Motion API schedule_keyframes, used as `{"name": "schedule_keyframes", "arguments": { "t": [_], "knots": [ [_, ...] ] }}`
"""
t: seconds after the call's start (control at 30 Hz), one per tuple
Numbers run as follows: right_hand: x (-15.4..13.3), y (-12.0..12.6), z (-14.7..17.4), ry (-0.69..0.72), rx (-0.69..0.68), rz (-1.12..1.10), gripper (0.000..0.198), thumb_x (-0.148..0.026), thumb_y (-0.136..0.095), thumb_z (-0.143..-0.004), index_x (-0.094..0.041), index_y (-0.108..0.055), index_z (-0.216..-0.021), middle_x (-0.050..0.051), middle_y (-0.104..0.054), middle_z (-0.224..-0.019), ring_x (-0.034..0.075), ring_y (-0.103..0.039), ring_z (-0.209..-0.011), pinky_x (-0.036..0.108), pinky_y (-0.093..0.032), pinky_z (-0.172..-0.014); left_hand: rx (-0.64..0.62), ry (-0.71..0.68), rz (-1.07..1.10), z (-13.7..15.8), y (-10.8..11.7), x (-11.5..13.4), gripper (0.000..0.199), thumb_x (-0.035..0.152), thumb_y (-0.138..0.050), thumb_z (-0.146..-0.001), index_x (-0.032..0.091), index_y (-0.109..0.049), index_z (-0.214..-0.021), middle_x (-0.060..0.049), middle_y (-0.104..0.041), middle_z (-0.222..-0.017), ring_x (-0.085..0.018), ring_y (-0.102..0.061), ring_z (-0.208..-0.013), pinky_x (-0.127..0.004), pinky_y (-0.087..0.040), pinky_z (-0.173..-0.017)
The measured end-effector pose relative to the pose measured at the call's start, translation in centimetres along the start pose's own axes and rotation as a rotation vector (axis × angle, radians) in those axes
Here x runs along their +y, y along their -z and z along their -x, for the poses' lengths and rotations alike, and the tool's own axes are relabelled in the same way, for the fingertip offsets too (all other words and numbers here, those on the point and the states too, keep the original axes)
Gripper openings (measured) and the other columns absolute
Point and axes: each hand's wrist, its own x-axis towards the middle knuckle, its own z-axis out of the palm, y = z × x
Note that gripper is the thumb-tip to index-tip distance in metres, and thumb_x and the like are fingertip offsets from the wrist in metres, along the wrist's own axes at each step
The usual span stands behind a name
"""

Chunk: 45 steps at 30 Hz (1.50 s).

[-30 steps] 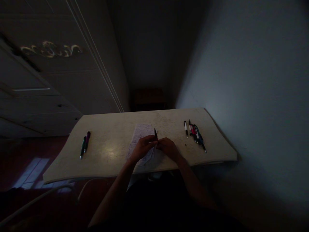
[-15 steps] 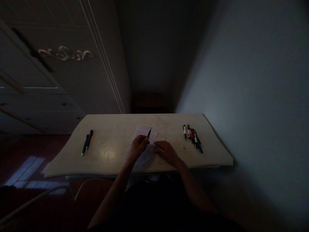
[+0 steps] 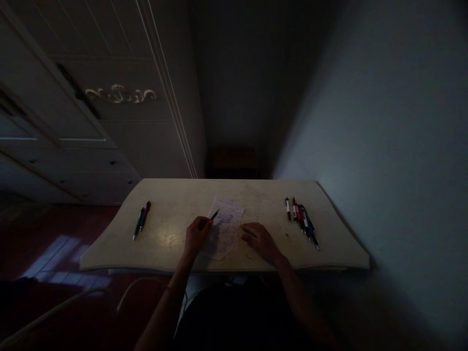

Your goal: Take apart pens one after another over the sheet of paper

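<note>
My left hand [image 3: 197,234] is closed around a dark pen [image 3: 214,214], whose tip points up and to the right over the paper. Beneath it lies a sheet of paper [image 3: 228,226] covered in scribbled marks, its edges uneven. My right hand [image 3: 259,239] rests at the paper's right edge with its fingers stretched out and somewhat bent, holding nothing that shows. Both wrists reach in over the front edge of the pale table [image 3: 175,195].
A green pen [image 3: 138,224] and a purple pen [image 3: 145,216] lie at the table's left. Several pens [image 3: 302,219] are bunched at the right, with a white-and-black pen [image 3: 288,210] beside them. A white cabinet [image 3: 146,141] stands behind left; a wall [image 3: 395,146] borders the right.
My left hand has moved left with the pen, uncovering more of the paper. My right hand stays by the paper's right edge. The whole view has shifted slightly.
</note>
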Motion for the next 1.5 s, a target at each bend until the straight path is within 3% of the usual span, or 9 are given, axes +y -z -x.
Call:
{"name": "schedule_keyframes", "arguments": {
  "t": [0.3,0.47,0.6,0.7,0.83,1.0,1.2,1.33,1.5],
  "knots": [
    [0.0,0.0,-0.4,-0.109,0.046,-0.134,0.032,-0.047,-0.063,-0.089,-0.024,-0.073,-0.109,0.010,-0.072,-0.108,0.025,-0.064,-0.103,0.042,-0.048,-0.096,-0.026,0.004,0.125,0.7,-1.9,2.0,0.030,0.046,-0.063,-0.078,0.016,-0.066,-0.082,-0.005,-0.070,-0.074,-0.019,-0.066,-0.072,-0.028,-0.051,-0.065],
    [-0.1,0.3,-0.6,-0.240,0.094,-0.327,0.035,-0.051,-0.065,-0.085,-0.023,-0.074,-0.104,0.010,-0.072,-0.109,0.026,-0.066,-0.105,0.041,-0.049,-0.095,-0.025,-0.067,0.141,0.0,-0.9,0.8,0.027,0.043,-0.065,-0.080,0.018,-0.069,-0.088,-0.005,-0.073,-0.083,-0.019,-0.068,-0.078,-0.028,-0.053,-0.071],
    [-1.5,-0.2,-2.3,-0.340,0.249,-0.525,0.043,-0.059,-0.061,-0.084,-0.020,-0.070,-0.101,0.010,-0.074,-0.101,0.025,-0.068,-0.098,0.039,-0.051,-0.091,-0.005,-0.087,0.116,0.0,-0.2,-0.8,0.023,0.040,-0.065,-0.083,0.019,-0.072,-0.089,-0.005,-0.074,-0.087,-0.019,-0.069,-0.080,-0.029,-0.054,-0.073],
    [-3.2,-1.2,-4.5,-0.306,0.288,-0.499,0.047,-0.063,-0.054,-0.086,-0.019,-0.067,-0.096,0.009,-0.072,-0.091,0.021,-0.066,-0.083,0.032,-0.051,-0.080,0.003,-0.164,0.093,0.1,-0.1,-1.4,0.020,0.038,-0.066,-0.084,0.020,-0.074,-0.088,-0.005,-0.074,-0.086,-0.019,-0.069,-0.079,-0.029,-0.054,-0.073],
    [-4.7,-2.5,-7.5,-0.270,0.120,-0.253,0.056,-0.069,-0.040,-0.089,-0.020,-0.056,-0.066,0.000,-0.053,-0.058,0.014,-0.050,-0.056,0.025,-0.039,-0.058,-0.010,-0.336,0.092,0.1,-0.1,-1.7,0.015,0.035,-0.071,-0.082,0.022,-0.075,-0.086,-0.004,-0.073,-0.082,-0.018,-0.068,-0.075,-0.029,-0.055,-0.070],
    [-4.4,-3.0,-9.4,-0.232,0.001,-0.138,0.062,-0.072,-0.037,-0.088,-0.021,-0.040,-0.054,-0.003,-0.037,-0.051,0.011,-0.037,-0.050,0.026,-0.026,-0.052,0.003,-0.456,0.102,0.1,0.0,-1.9,0.011,0.031,-0.071,-0.084,0.023,-0.076,-0.089,-0.005,-0.072,-0.084,-0.017,-0.069,-0.075,-0.028,-0.055,-0.068],
    [-2.9,-3.1,-9.9,-0.243,-0.131,-0.229,0.064,-0.074,-0.038,-0.087,-0.019,-0.047,-0.055,-0.002,-0.043,-0.051,0.011,-0.040,-0.050,0.025,-0.031,-0.053,0.061,-0.478,0.086,-0.1,-0.3,-2.1,0.014,0.031,-0.072,-0.083,0.022,-0.075,-0.094,-0.005,-0.069,-0.087,-0.017,-0.068,-0.078,-0.028,-0.056,-0.069],
    [-2.2,-3.8,-10.1,-0.226,-0.060,-0.311,0.060,-0.071,-0.042,-0.088,-0.019,-0.048,-0.056,-0.003,-0.044,-0.053,0.011,-0.039,-0.051,0.024,-0.032,-0.052,0.060,-0.390,0.071,-0.3,-0.4,-2.2,0.024,0.035,-0.071,-0.082,0.020,-0.071,-0.101,-0.006,-0.067,-0.094,-0.016,-0.067,-0.075,-0.027,-0.057,-0.066],
    [-1.8,-4.3,-10.5,-0.220,0.117,-0.353,0.056,-0.067,-0.049,-0.086,-0.020,-0.047,-0.055,-0.003,-0.043,-0.052,0.011,-0.039,-0.050,0.025,-0.034,-0.052,0.102,-0.337,0.048,-0.5,-0.3,-2.4,0.029,0.034,-0.070,-0.082,0.020,-0.067,-0.107,-0.007,-0.065,-0.105,-0.018,-0.067,-0.086,-0.032,-0.058,-0.077]
  ]
}}
